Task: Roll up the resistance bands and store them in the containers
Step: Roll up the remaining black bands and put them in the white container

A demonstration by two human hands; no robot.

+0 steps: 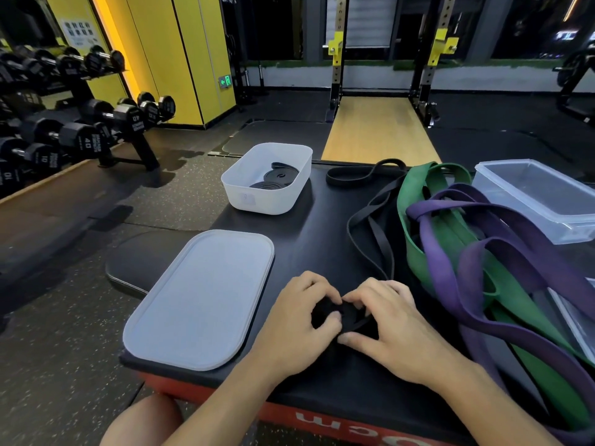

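Note:
Both hands work a black resistance band on the black box top near me. My left hand grips the rolled part of it, and my right hand pinches it from the right. The band's loose length trails away over the surface. A white container at the far left corner holds rolled black bands. Its flat lid lies at the near left. A clear container stands at the far right. Green bands and purple bands lie tangled on the right.
Another black band lies looped at the far edge of the black-topped box. A black pad juts out at its left. A dumbbell rack stands far left and a squat rack behind.

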